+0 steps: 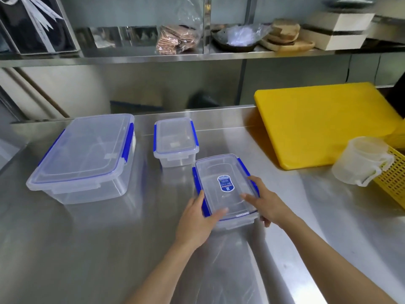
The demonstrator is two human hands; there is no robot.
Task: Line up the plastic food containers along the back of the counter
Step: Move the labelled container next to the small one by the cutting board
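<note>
Three clear plastic containers with blue clips sit on the steel counter (87, 249). The large container (85, 154) lies at the left, near the back. A small container (175, 139) stands in the middle, close to the back edge. In front of it and slightly right is the labelled container (223, 172), with a blue sticker on its lid. My left hand (197, 220) grips its near left side, thumb on the lid. My right hand (265, 205) holds its right side, fingers over the lid.
A yellow cutting board (324, 123) lies at the back right. A translucent measuring jug (363, 161) leans against a yellow perforated basket (394, 178) at the right edge. A steel shelf (153, 55) above holds bags, dishes and boxes.
</note>
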